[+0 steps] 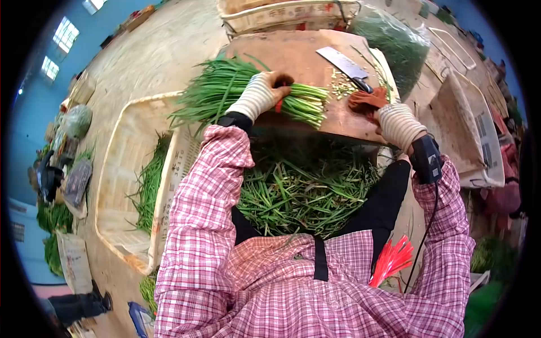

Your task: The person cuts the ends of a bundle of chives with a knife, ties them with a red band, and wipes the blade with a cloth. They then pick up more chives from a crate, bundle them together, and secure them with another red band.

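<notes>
My left hand [269,90], with a striped cream cuff at the wrist, is closed around a bunch of garlic chives [225,84]. A red tie [278,105] shows on the bunch beside my fingers. Its leaves point left and its pale cut ends lie to the right on the wooden board [293,48]. My right hand [372,101] is at the board's right side, with rust-coloured, wrinkled material about its fingers. Just above it lies a cleaver [342,62], flat, its dark handle close to that hand. I cannot make out the right fingers' grip.
Cut stem bits [341,85] lie beside the cleaver. Loose leaves [304,191] heap below the board between my legs. A white crate [115,169] with greens stands left. Red strips [391,260] hang near my right thigh. A plastic bag of greens [389,45] stands behind right.
</notes>
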`<state>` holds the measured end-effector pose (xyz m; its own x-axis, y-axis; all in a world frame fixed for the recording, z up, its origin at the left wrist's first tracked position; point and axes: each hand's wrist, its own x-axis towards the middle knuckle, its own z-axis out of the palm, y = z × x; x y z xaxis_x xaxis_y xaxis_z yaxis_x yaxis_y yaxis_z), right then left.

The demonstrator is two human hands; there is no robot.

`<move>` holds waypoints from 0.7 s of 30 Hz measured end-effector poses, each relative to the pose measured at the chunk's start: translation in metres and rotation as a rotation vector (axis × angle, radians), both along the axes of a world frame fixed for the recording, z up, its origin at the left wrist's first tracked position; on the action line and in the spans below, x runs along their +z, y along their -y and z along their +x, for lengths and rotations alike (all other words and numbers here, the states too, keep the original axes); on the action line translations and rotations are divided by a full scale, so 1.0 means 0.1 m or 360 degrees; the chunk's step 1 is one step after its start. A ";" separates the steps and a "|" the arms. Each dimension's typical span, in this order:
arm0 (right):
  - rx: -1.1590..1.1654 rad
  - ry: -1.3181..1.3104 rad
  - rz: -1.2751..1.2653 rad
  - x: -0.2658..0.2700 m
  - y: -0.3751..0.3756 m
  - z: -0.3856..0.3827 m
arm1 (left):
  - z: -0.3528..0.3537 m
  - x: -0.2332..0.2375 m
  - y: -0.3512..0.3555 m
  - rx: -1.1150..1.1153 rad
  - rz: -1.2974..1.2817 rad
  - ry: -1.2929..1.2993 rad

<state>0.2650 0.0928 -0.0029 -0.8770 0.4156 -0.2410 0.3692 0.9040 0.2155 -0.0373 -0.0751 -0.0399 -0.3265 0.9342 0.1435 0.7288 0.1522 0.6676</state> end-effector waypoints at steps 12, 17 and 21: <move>0.0367 -0.0823 -0.0172 -0.10 0.59 -1.20 | 0.12 0.06 0.08 0.0084 0.0084 0.0118; 0.0445 -0.0845 0.0167 -0.18 0.60 -1.30 | 0.12 0.06 0.06 0.0106 0.0054 0.0012; 0.0315 -0.0387 0.0172 0.13 0.85 -1.41 | 0.12 0.09 0.04 0.0113 0.0035 0.0074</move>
